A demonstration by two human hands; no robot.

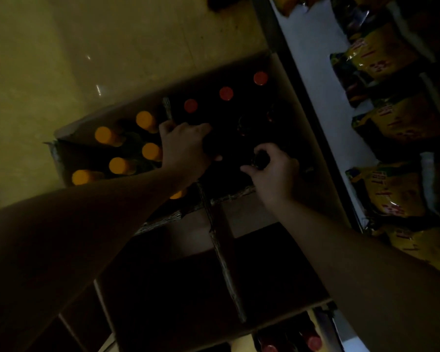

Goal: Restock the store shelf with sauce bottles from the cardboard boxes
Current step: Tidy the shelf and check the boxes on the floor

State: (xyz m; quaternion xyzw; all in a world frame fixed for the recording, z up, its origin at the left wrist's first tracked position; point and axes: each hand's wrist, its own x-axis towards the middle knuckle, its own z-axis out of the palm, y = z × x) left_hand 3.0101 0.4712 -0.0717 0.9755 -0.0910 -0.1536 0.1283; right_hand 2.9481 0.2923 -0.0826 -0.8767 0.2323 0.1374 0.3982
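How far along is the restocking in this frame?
Done: near compartments of the cardboard box look empty. In hand: left hand grips a dark bottle, right hand another, both inside the box. Left: three red-capped bottles and several orange-capped bottles are boxed.

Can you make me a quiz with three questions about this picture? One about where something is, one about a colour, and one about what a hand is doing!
1. Where are the yellow packets?
A. on the floor
B. on the shelf, right of the cardboard box
C. under a table

2. What colour are the caps at the box's left end?
A. orange
B. blue
C. white

3. What is the right hand doing?
A. resting flat on the floor
B. waving in the air
C. gripping a dark bottle top

Answers:
1 B, because the packets lie in a row along the shelf.
2 A, because those caps show bright orange.
3 C, because its fingers curl round the bottle top inside the box.
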